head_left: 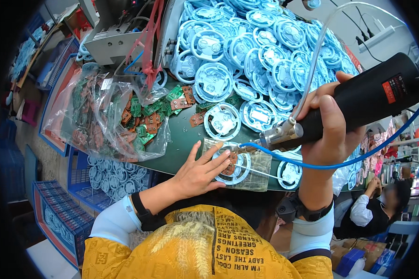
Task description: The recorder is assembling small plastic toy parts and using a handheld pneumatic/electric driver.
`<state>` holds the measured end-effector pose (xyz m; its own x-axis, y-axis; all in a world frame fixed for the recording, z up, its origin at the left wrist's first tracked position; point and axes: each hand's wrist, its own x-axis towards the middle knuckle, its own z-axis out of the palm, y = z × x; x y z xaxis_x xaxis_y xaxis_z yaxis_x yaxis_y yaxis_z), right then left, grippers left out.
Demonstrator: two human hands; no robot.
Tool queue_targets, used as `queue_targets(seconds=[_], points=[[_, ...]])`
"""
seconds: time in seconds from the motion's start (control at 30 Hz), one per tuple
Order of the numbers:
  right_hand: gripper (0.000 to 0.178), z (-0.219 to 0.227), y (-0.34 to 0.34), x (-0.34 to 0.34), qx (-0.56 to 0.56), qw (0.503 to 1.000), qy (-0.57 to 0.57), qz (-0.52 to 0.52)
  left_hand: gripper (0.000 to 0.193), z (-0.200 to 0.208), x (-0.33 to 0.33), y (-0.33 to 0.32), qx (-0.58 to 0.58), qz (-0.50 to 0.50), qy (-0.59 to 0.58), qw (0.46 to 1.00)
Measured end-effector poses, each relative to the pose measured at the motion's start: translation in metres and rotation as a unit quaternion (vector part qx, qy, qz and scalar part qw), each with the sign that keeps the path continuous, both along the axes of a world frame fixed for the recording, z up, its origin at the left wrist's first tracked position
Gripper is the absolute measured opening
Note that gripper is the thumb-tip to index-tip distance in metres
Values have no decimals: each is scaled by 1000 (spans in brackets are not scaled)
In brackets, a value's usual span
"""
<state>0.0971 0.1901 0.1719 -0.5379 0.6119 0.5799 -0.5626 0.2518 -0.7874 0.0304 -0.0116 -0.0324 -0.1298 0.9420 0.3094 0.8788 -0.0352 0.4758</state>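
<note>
My right hand [333, 123] is wrapped round a thick black electric screwdriver [372, 97] with a metal nose, which points left and down. Its tip reaches the upper edge of a pale blue wheel-shaped plastic part [247, 171]; whether it touches is too small to tell. My left hand [195, 173] lies with fingers stretched over that part, the fingertips on a small brown circuit board [230, 164] inside its ring. Under the part is a tape-covered block [261, 179]. A blue hose [321, 166] loops below the screwdriver, and a clear tube [315, 60] joins its nose.
A big heap of blue wheel parts [265, 51] fills the back of the green table [181, 135]. Left of me are loose circuit boards [149, 116], a clear plastic bag [97, 125], and blue crates [60, 209] with more parts. Another person [377, 209] sits at the right.
</note>
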Motion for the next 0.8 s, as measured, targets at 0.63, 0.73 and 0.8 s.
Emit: queue_targets(seconds=[0.63, 0.73, 0.8], points=[[40, -6, -1, -7, 1, 1000, -17, -10, 77, -3, 1, 0, 10, 8, 19, 1000], [39, -6, 2, -7, 0, 1000, -11, -17, 77, -3, 1, 0, 12, 7, 17, 1000], [39, -7, 3, -8, -4, 1000, -2, -1, 78, -3, 1, 0, 11, 7, 16, 1000]])
